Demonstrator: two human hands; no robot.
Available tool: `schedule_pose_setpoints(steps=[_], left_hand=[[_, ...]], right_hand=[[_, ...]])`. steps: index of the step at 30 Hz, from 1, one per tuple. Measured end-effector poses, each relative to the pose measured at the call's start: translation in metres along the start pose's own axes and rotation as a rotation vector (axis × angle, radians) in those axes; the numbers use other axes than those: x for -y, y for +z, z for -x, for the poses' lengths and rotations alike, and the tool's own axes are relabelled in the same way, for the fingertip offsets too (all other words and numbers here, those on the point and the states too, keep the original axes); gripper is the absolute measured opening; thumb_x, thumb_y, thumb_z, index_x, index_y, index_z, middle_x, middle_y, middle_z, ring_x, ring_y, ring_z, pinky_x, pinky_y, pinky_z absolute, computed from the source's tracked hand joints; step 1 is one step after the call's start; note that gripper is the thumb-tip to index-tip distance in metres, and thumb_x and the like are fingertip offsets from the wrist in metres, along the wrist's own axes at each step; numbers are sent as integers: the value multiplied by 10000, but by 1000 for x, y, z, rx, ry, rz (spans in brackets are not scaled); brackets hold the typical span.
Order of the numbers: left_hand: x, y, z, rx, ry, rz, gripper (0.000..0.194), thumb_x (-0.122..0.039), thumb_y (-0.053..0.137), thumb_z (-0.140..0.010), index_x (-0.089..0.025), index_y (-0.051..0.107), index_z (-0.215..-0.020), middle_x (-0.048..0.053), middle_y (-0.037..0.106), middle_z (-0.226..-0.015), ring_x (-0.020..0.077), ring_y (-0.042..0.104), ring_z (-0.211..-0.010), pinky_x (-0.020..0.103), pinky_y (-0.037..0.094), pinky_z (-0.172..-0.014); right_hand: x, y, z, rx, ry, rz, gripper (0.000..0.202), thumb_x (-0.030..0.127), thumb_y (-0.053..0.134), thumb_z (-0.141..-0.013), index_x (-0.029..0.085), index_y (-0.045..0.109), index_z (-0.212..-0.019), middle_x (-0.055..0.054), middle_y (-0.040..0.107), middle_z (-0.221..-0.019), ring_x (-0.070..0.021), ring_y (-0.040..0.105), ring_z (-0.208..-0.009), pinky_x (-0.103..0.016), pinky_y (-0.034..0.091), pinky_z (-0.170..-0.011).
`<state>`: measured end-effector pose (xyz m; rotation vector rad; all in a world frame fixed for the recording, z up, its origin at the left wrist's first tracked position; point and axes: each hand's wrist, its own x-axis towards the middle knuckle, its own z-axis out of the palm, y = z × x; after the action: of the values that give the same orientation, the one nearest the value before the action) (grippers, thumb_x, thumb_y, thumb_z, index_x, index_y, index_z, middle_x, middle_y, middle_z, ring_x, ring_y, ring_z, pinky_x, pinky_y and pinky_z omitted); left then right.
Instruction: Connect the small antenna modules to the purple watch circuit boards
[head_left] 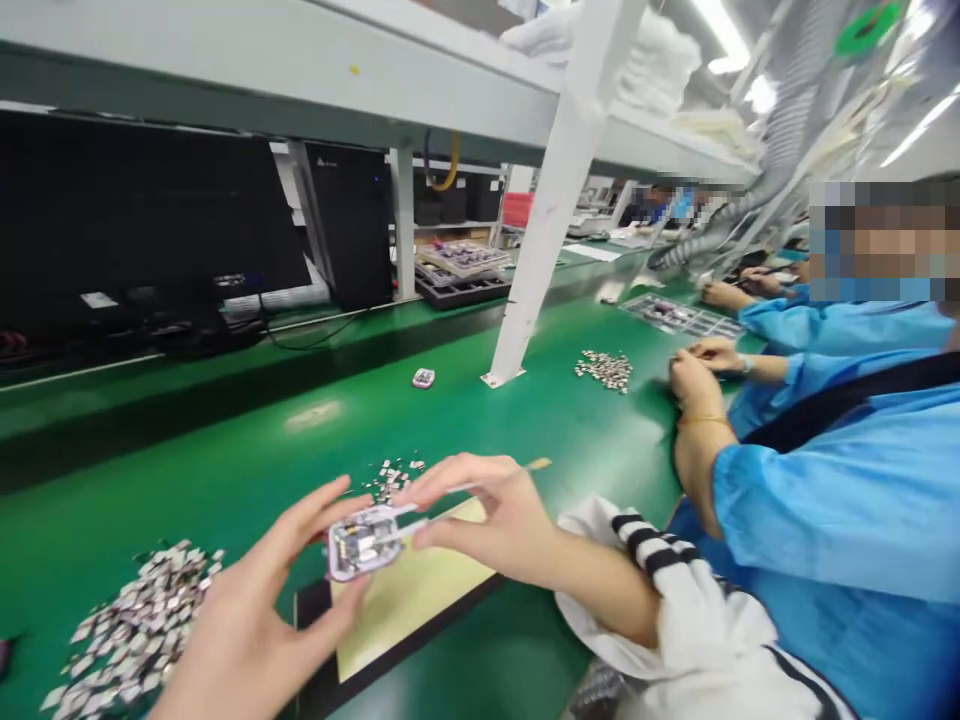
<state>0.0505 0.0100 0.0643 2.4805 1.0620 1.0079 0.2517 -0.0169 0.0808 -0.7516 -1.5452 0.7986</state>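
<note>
From where I stand, a slip of the white tweezers (409, 531) could nick the exposed innards of the small electronic unit (365, 545), or tip it out of the left hand (247, 610), since only its edges are held. That hand's grip is part-open, just the unit's width, fingers along the top and thumb below, above the yellow sheet (420, 600). The right hand (487, 515) pinches nearly closed around the tweezers, whose slightly parted prongs reach the unit's near side.
</note>
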Motion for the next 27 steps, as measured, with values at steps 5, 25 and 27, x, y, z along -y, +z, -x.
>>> schedule_pose_setpoints(steps=[5, 25, 27], left_hand=[[-18, -5, 7, 92, 1, 55, 537, -230, 553, -717, -236, 358, -1218, 29, 636, -1038, 161, 631, -899, 235, 540, -764], [-27, -10, -2, 117, 152, 88, 170, -111, 602, -712, -181, 601, -867, 30, 627, -1015, 118, 571, -868, 216, 474, -752], [-26, -9, -2, 132, 168, 74, 146, -111, 595, -721, -176, 607, -851, 37, 628, -1009, 122, 568, -861, 221, 474, -751]], right_hand=[[28, -9, 11, 197, -160, 192, 274, 34, 690, -669, 114, 577, -906, -80, 657, -889, -140, 619, -867, -212, 526, -767], [22, -14, 21, 463, -205, 388, 235, 108, 491, -850, 177, 565, -1062, -12, 639, -1004, -106, 571, -987, -134, 447, -899], [20, -10, 20, 361, -181, 375, 186, 137, 529, -836, 195, 589, -1002, 1, 660, -930, -104, 610, -904, -122, 484, -839]])
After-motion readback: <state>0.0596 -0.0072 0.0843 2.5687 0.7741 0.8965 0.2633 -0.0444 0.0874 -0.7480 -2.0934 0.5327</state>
